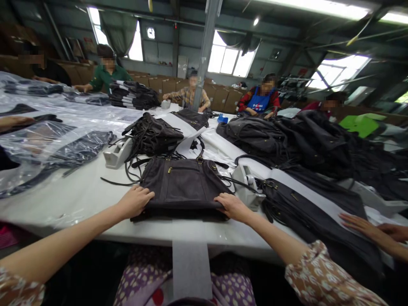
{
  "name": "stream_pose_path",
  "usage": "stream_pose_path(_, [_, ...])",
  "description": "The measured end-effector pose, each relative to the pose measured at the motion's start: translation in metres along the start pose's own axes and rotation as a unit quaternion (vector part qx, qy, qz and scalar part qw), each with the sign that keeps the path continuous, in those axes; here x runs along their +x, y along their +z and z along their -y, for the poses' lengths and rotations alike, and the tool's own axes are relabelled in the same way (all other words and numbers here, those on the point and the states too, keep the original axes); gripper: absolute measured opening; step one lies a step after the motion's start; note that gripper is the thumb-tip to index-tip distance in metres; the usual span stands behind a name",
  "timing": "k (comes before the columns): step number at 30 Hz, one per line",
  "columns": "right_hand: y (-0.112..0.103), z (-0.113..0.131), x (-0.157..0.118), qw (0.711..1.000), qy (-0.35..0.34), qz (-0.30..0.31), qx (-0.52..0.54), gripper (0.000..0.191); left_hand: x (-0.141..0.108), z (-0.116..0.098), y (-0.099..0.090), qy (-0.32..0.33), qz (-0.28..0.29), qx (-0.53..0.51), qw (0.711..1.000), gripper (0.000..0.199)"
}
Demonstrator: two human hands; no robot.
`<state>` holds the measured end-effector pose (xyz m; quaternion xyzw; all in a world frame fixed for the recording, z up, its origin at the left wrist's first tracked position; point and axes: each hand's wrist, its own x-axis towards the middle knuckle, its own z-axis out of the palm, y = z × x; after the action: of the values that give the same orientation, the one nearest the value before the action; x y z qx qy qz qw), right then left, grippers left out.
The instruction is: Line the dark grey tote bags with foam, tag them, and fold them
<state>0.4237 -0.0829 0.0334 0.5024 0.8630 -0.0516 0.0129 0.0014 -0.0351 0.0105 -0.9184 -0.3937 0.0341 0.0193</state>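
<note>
In front of me a dark grey handbag lies flat on the white table, with a zipped pocket facing up and its straps toward the far side. My left hand grips its near left corner, fingers curled over the edge. At the near right corner my right hand holds the bag the same way. From beneath the bag a pale strip of paper hangs over the table edge toward my lap. Thin dark cords spread out at the bag's left.
Grey tape dispensers stand left and right of the bag. A heap of dark bags fills the right side. A co-worker's hands rest near another bag. Plastic-wrapped bags lie left. Several people work across the table.
</note>
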Motion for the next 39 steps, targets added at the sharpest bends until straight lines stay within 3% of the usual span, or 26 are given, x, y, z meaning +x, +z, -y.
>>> stream_pose_path(3, [0.003, -0.001, -0.004, 0.999, -0.006, -0.001, 0.034, 0.024, -0.007, 0.016, -0.006, -0.003, 0.013, -0.091, 0.996, 0.023])
stream_pose_path(6, [0.007, -0.005, -0.002, 0.997, 0.004, -0.009, 0.071, 0.022, -0.02, 0.016, 0.002, -0.12, -0.112, -0.197, 0.967, 0.049])
stream_pose_path(8, [0.01, -0.007, 0.001, 0.996, 0.008, -0.01, 0.087, 0.022, -0.029, 0.006, 0.015, -0.265, -0.205, -0.259, 0.906, 0.07])
stream_pose_path(10, [0.011, -0.009, 0.003, 0.995, 0.008, -0.006, 0.096, 0.021, -0.038, -0.012, 0.03, -0.389, -0.228, -0.329, 0.83, 0.075])
stream_pose_path(12, [0.011, -0.009, 0.005, 0.995, 0.008, -0.005, 0.102, 0.02, -0.043, -0.029, 0.042, -0.45, -0.209, -0.391, 0.775, 0.066])
stream_pose_path(14, [0.009, -0.007, 0.006, 0.995, 0.01, -0.004, 0.102, 0.02, -0.046, -0.041, 0.047, -0.455, -0.21, -0.418, 0.758, 0.055])
stream_pose_path(17, [0.002, -0.005, 0.003, 0.996, 0.011, 0.006, 0.089, 0.019, -0.046, -0.04, 0.046, -0.383, -0.226, -0.437, 0.782, 0.042])
stream_pose_path(21, [-0.003, -0.005, 0.0, 0.995, -0.027, 0.023, 0.093, 0.017, -0.052, -0.018, 0.046, -0.264, -0.131, -0.458, 0.838, 0.031])
stream_pose_path(25, [0.005, -0.008, 0.001, 0.993, -0.017, 0.024, 0.112, 0.016, -0.069, -0.001, 0.034, -0.267, -0.076, -0.434, 0.857, 0.034])
stream_pose_path(28, [0.009, -0.01, 0.003, 0.993, -0.012, 0.033, 0.11, 0.015, -0.077, 0.003, 0.005, -0.34, -0.173, -0.313, 0.87, 0.053])
stream_pose_path(30, [0.007, -0.009, 0.003, 0.994, -0.007, 0.04, 0.101, 0.015, -0.067, 0.001, -0.018, -0.291, -0.226, -0.238, 0.899, 0.061])
stream_pose_path(32, [0.004, -0.006, 0.001, 0.995, -0.004, 0.047, 0.093, 0.019, -0.046, -0.004, -0.035, -0.148, -0.163, -0.206, 0.954, 0.064])
stream_pose_path(34, [0.0, -0.003, -0.002, 0.995, 0.001, 0.049, 0.087, 0.026, -0.019, -0.01, -0.042, -0.037, -0.048, -0.183, 0.981, 0.057])
stream_pose_path(36, [-0.003, 0.0, -0.005, 0.996, 0.011, 0.049, 0.079, 0.033, 0.005, -0.012, -0.039, 0.005, 0.037, -0.185, 0.982, 0.048])
stream_pose_path(39, [-0.004, 0.002, -0.008, 0.996, 0.028, 0.042, 0.074, 0.034, 0.023, -0.005, -0.028, 0.012, 0.09, -0.232, 0.968, 0.045])
